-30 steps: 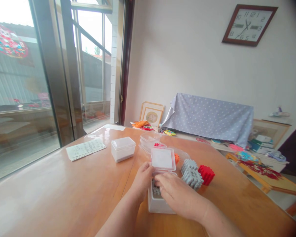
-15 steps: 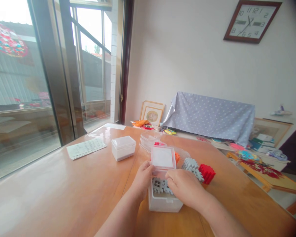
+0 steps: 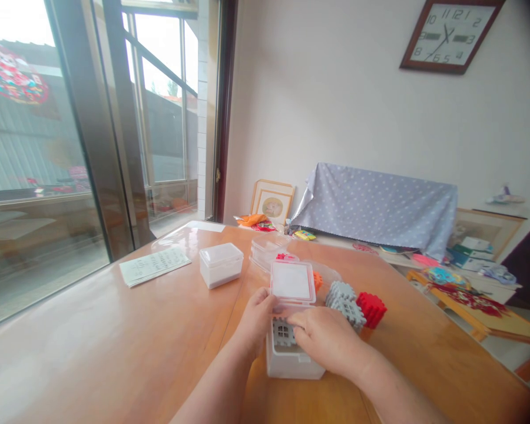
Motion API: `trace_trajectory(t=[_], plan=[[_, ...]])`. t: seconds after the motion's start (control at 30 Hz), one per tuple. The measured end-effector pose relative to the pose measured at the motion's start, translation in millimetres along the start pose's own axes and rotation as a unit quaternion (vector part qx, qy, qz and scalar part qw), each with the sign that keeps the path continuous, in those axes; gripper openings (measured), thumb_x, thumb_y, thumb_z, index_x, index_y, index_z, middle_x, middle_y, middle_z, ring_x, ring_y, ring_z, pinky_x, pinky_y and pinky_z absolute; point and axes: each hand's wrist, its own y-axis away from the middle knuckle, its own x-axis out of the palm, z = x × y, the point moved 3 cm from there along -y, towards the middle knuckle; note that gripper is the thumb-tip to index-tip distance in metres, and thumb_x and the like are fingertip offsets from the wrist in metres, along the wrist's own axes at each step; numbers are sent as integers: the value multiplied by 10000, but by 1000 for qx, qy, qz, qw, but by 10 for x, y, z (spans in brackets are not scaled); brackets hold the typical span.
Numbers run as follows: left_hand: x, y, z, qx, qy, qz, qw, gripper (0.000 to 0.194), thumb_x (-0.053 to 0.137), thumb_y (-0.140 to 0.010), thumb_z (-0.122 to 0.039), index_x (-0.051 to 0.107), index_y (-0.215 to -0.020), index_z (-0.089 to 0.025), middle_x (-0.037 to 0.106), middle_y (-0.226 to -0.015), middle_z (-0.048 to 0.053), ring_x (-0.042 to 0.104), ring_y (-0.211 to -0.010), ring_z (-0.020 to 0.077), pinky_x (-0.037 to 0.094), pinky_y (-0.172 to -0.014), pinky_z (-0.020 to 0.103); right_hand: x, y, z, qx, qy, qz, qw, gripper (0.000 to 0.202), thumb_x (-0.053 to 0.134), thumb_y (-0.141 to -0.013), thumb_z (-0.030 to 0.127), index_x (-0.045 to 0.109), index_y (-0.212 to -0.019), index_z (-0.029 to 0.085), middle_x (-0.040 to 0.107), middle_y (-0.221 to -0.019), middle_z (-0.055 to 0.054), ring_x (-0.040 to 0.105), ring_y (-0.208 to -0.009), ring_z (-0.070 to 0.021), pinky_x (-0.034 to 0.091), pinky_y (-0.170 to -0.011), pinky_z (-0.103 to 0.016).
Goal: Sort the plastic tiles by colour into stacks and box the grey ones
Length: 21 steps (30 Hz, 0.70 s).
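Observation:
A white plastic box (image 3: 295,364) stands on the table with its clear lid (image 3: 292,282) raised at the back. My left hand (image 3: 260,312) pinches the lid's left edge between thumb and fingers. Inside the box sits a grey interlocking block (image 3: 283,333) with a window pattern and notched edges. Over the box's right side, my right hand (image 3: 324,338) has its fingers curled down at the grey pieces, the forefinger pointing left. Whatever lies under those fingers is hidden. Just beyond it are a stack of grey blocks (image 3: 345,303) and a stack of red blocks (image 3: 371,310).
Left of the hands stands a closed white box (image 3: 221,265), with a handwritten paper (image 3: 154,265) beside it. Clear plastic containers (image 3: 267,250) and an orange piece (image 3: 318,281) are behind the raised lid. Glass windows border the table's left side.
My right hand has shifted slightly left over the box and now covers the right-hand grey block seen before. My left hand and the lid have stayed in place.

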Motion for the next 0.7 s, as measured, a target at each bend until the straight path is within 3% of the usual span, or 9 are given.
trace_trajectory(t=[0.2, 0.37, 0.5, 0.7], plan=[[-11, -5, 12, 2, -7, 4, 1000, 120, 628, -712, -263, 587, -792, -183, 622, -706, -11, 534, -669, 146, 393, -671, 265, -6, -23, 19, -5, 29, 4, 1000, 234, 556, -858, 293, 785, -821, 262, 791, -891, -54, 710, -872, -241, 408, -707, -301], [-24, -14, 27, 1, 1, -1, 1000, 149, 671, -677, -266, 588, -770, -184, 616, -699, -20, 535, -654, 138, 390, -664, 255, -20, -60, 58, -40, -1, 21, 999, 280, 525, -887, 238, 798, -901, 300, 798, -947, -21, 711, -880, -214, 416, -727, -286], [-1, -2, 16, -12, 13, 1, 1000, 165, 663, -676, -260, 584, -802, -186, 628, -701, -13, 550, -648, 144, 392, -642, 251, -95, -40, -29, -17, -23, -6, 1000, 324, 524, -870, 194, 789, -1001, 326, 784, -1001, -9, 689, -918, -208, 413, -753, -276], [28, 64, -40, -41, 6, 29, 999, 395, 678, -618, -129, 589, -999, -182, 717, -890, 35, 655, -819, 203, 450, -713, 278, -157, 19, -172, 15, 3, -18, 1000, 246, 535, -833, 185, 761, -763, 254, 725, -834, -25, 623, -841, -204, 340, -689, -285]])
